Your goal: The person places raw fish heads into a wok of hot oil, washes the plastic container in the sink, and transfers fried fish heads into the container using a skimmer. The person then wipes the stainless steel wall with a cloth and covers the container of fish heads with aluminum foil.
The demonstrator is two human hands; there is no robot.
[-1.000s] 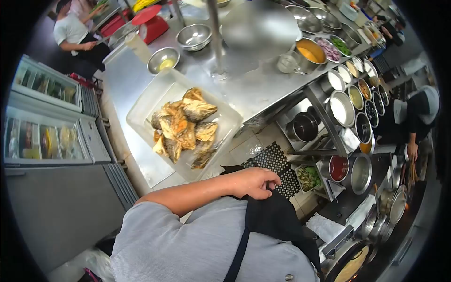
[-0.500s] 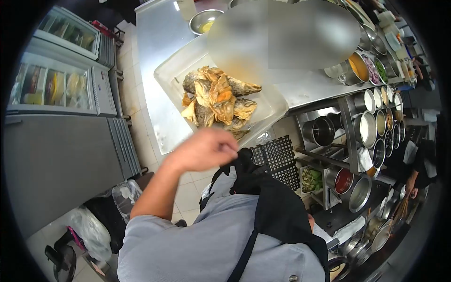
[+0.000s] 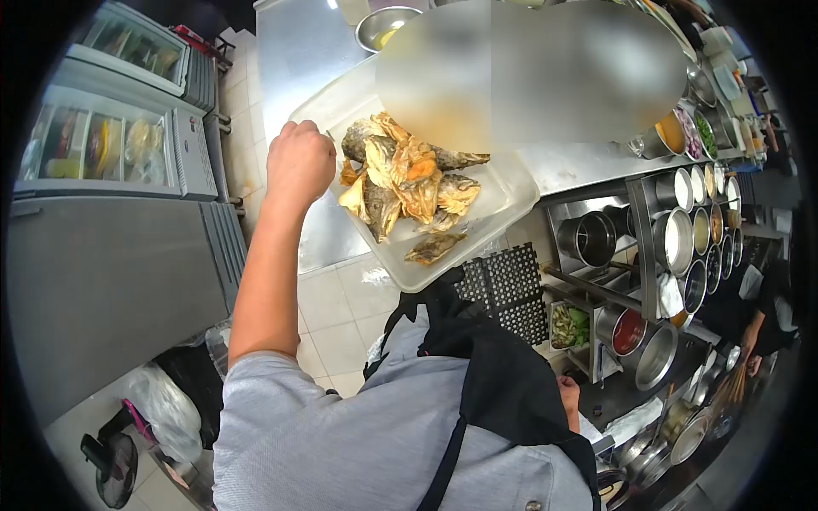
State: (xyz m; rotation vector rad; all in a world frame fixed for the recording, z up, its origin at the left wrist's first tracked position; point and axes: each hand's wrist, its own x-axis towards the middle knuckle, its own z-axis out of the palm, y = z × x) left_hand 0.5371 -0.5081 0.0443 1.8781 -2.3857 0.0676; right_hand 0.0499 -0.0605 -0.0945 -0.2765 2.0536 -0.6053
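Observation:
My left hand (image 3: pixel 300 166) is closed in a fist over the left rim of a translucent plastic tub (image 3: pixel 509 183); what its fingers hold is hidden. Browned, fried-looking fish pieces (image 3: pixel 405 175) lie heaped in the tub, and one smaller piece (image 3: pixel 434 248) lies apart near its lower side. The tub rests on a steel table (image 3: pixel 328 243), its near corner jutting past the edge. Low at the right, beside the black apron (image 3: pixel 511 387), my right hand (image 3: pixel 569 393) shows small with curled fingers; whether it holds anything cannot be made out.
A metal bowl (image 3: pixel 385 30) stands behind the tub. A blurred patch covers much of the table. At the right are a rack of round containers (image 3: pixel 673 241), pots (image 3: pixel 588 238) and a co-worker's arm (image 3: pixel 753 332). A glass-topped freezer (image 3: pixel 102 153) stands left.
My left hand has moved from the tub's near side left and up to its left rim, uncovering the small fish piece. My right hand has come into clearer view beside the apron.

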